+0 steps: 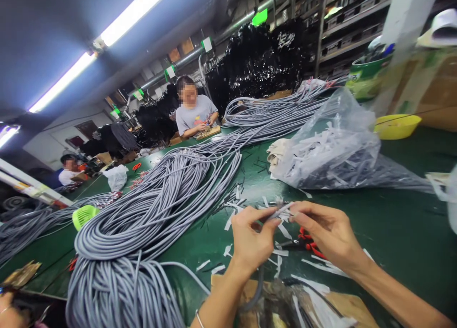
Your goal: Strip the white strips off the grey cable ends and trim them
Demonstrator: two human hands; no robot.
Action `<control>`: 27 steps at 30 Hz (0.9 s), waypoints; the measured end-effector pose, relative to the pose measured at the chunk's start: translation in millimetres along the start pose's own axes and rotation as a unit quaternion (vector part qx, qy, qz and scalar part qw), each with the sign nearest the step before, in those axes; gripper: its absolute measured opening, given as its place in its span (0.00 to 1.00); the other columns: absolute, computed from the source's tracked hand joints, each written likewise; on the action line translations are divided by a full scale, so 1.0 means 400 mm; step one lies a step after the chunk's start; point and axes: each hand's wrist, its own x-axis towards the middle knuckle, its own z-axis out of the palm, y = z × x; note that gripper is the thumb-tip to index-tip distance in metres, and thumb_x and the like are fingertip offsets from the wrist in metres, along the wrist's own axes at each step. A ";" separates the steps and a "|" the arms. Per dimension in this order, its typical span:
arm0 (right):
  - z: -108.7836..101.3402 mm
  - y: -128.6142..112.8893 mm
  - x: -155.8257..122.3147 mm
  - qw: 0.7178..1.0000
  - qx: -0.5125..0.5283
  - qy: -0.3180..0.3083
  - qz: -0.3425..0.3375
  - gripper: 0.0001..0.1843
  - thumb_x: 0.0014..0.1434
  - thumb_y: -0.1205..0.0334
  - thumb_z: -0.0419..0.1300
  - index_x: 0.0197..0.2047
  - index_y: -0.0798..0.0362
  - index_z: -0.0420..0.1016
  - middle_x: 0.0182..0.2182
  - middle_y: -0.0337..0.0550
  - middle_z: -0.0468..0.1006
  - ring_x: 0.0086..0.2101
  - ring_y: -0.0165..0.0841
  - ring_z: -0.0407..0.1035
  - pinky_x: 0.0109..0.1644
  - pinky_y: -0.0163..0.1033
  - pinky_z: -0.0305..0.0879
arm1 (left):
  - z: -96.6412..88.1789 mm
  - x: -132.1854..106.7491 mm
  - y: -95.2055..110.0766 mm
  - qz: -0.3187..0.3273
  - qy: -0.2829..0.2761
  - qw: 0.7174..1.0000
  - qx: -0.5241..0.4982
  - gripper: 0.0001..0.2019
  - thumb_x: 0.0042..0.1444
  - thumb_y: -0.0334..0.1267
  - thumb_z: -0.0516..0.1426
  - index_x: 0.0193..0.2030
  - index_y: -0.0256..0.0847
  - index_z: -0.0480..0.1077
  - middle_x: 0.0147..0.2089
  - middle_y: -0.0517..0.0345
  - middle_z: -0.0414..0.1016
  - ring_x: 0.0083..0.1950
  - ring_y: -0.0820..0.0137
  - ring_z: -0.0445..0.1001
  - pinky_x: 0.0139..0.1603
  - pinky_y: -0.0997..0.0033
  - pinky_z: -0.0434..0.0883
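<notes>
Grey cable coils [153, 209] heaped at nine o'clock. Left hand [252, 240] pinched the cable end [282, 209], stripped wires at twelve; right hand [326, 230] pinched its tip. Red cutters [309, 244] at six: a slipped grip risked fingers on blades.

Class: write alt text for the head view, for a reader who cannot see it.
The left hand and right hand pinch the end of a grey cable above a green table. A large heap of grey cables lies to the left, a clear bag of scraps behind.
</notes>
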 end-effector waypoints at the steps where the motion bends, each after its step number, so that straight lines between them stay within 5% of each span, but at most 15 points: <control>1: 0.002 -0.001 0.000 1.000 0.013 0.007 0.009 0.23 0.46 0.38 0.61 0.21 0.51 0.73 0.19 0.41 0.71 0.21 0.31 0.64 0.23 0.35 0.61 | 0.000 0.002 -0.003 0.002 0.011 1.000 0.009 0.08 0.50 0.33 0.59 0.36 0.41 0.79 0.27 0.53 0.76 0.26 0.70 0.68 0.23 0.74 0.63; 4: -0.008 -0.023 -0.001 0.997 0.063 0.042 -0.017 0.21 0.43 0.40 0.63 0.17 0.49 0.70 0.14 0.39 0.64 0.17 0.29 0.58 0.20 0.36 0.56 | -0.006 0.021 -0.020 -0.019 0.076 0.997 0.027 0.07 0.48 0.30 0.59 0.33 0.39 0.79 0.27 0.52 0.77 0.27 0.69 0.71 0.27 0.73 0.66; 8: -0.031 -0.061 0.012 0.982 0.057 0.165 -0.067 0.21 0.41 0.42 0.66 0.15 0.46 0.64 0.12 0.35 0.56 0.16 0.28 0.52 0.18 0.36 0.52 | -0.015 0.044 -0.043 -0.089 0.145 0.985 -0.001 0.06 0.45 0.28 0.59 0.30 0.36 0.79 0.27 0.52 0.77 0.28 0.67 0.74 0.32 0.69 0.70; 12: -0.001 -0.049 0.055 0.981 -0.188 -0.009 0.044 0.15 0.38 0.47 0.65 0.21 0.49 0.75 0.12 0.36 0.63 0.15 0.28 0.55 0.16 0.35 0.50 | -0.006 0.034 -0.042 -0.060 0.125 0.990 -0.016 0.07 0.46 0.30 0.60 0.33 0.37 0.79 0.29 0.52 0.78 0.29 0.66 0.74 0.32 0.69 0.70; 15: 0.036 -0.029 0.081 0.964 -0.238 -0.100 0.063 0.13 0.40 0.52 0.61 0.23 0.52 0.78 0.13 0.37 0.69 0.16 0.29 0.61 0.18 0.34 0.56 | -0.002 0.023 -0.039 -0.039 0.121 0.992 -0.008 0.09 0.46 0.29 0.58 0.33 0.39 0.79 0.28 0.53 0.78 0.28 0.67 0.74 0.31 0.70 0.70; 21: 0.059 -0.003 0.068 0.971 -0.227 -0.047 0.059 0.13 0.43 0.55 0.55 0.19 0.52 0.76 0.17 0.40 0.76 0.20 0.33 0.68 0.23 0.34 0.62 | 0.002 0.019 -0.043 -0.005 0.113 0.993 0.023 0.07 0.47 0.31 0.58 0.31 0.40 0.78 0.27 0.53 0.76 0.26 0.68 0.70 0.29 0.70 0.68; 27: 0.058 0.016 0.061 0.988 -0.122 0.013 0.099 0.11 0.40 0.56 0.58 0.16 0.53 0.73 0.15 0.38 0.72 0.18 0.29 0.63 0.19 0.32 0.56 | 0.004 0.013 -0.030 -0.078 0.065 0.991 -0.083 0.13 0.49 0.32 0.58 0.44 0.40 0.69 0.25 0.61 0.71 0.21 0.73 0.70 0.21 0.77 0.66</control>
